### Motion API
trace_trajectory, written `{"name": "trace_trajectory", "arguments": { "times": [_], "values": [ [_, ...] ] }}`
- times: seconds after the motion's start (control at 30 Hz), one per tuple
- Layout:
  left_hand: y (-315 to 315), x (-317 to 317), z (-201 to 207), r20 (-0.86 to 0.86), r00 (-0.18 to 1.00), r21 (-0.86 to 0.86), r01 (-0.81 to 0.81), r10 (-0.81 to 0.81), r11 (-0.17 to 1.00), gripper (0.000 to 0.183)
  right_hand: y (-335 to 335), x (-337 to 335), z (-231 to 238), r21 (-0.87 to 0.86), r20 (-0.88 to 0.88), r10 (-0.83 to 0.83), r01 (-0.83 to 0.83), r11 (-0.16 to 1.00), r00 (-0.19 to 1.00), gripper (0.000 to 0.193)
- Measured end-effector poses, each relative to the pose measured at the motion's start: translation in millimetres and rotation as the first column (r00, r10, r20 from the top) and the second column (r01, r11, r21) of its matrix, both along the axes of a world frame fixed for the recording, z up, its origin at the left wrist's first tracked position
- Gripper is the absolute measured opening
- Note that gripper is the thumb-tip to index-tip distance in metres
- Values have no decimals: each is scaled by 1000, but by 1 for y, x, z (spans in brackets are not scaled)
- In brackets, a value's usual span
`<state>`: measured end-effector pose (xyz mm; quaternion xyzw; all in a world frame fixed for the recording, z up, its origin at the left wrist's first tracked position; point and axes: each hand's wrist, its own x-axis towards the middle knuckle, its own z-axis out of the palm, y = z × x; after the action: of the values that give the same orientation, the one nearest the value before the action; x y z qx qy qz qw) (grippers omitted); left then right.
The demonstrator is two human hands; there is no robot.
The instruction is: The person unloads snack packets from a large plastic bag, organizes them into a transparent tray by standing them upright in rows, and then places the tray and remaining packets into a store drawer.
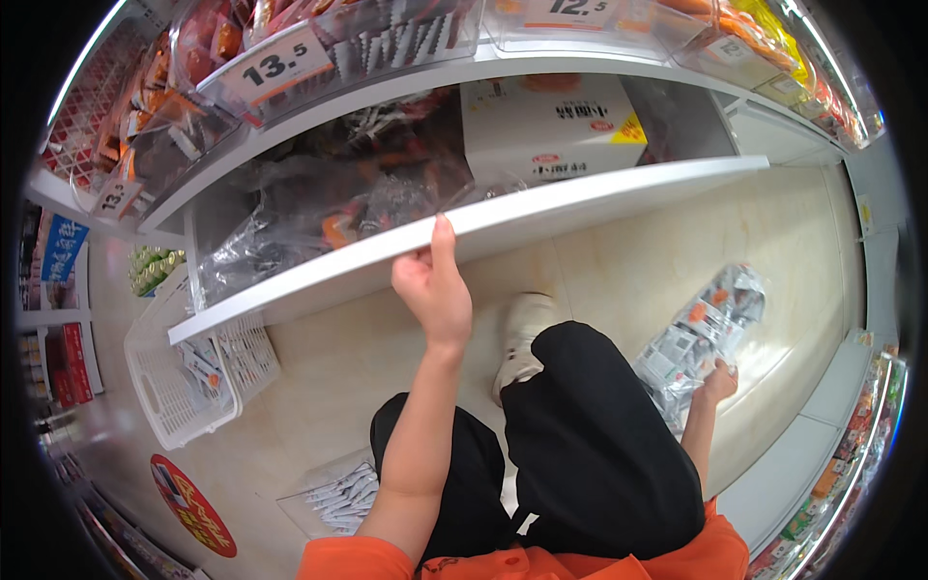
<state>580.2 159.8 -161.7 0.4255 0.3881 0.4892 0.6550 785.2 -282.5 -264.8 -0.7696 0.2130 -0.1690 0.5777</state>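
My left hand point(437, 300) grips the top edge of a white drawer point(561, 205), thumb over the rim and fingers curled beneath it. The drawer is pulled out below the shelf. Inside lie clear plastic bags point(280, 227) with dark and orange packets, and a white carton point(541, 126) stands toward the right. Down at the right, the fingers of my right hand point(716, 383) are closed on the edge of a clear plastic bag point(710, 324) of small packets, close to the floor.
A white plastic basket point(179, 406) holding packets stands at the left. Near my left knee, a clear tray point(340, 495) of small white packets rests on the floor. Snack bins point(329, 72) with price tags line the shelf above the drawer. More shelving point(822, 483) runs along the right.
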Motion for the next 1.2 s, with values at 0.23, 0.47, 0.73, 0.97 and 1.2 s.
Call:
{"name": "trace_trajectory", "arguments": {
  "times": [0.23,0.47,0.73,0.97,1.2],
  "values": [
    [-78,-37,-3,48,998,7,-47,47,999,13,7,14,151,-91,624,-29,109,990,781,14],
    [-118,-53,-26,-7,1000,162,-16,18,987,24,132,-26,232,-606,783,465,341,718,412,18],
    [-121,-55,-35,-96,995,116,5,7,993,12,345,-49,178,-735,-399,798,-363,-573,-452,17],
    [-123,-45,-34,11,999,22,-36,36,999,8,480,-85,63,-695,-669,614,60,-717,-419,19],
    [-100,-47,-22,68,997,42,39,-42,998,12,490,-108,51,-567,-804,549,16,-823,-229,42]
  ]
}}
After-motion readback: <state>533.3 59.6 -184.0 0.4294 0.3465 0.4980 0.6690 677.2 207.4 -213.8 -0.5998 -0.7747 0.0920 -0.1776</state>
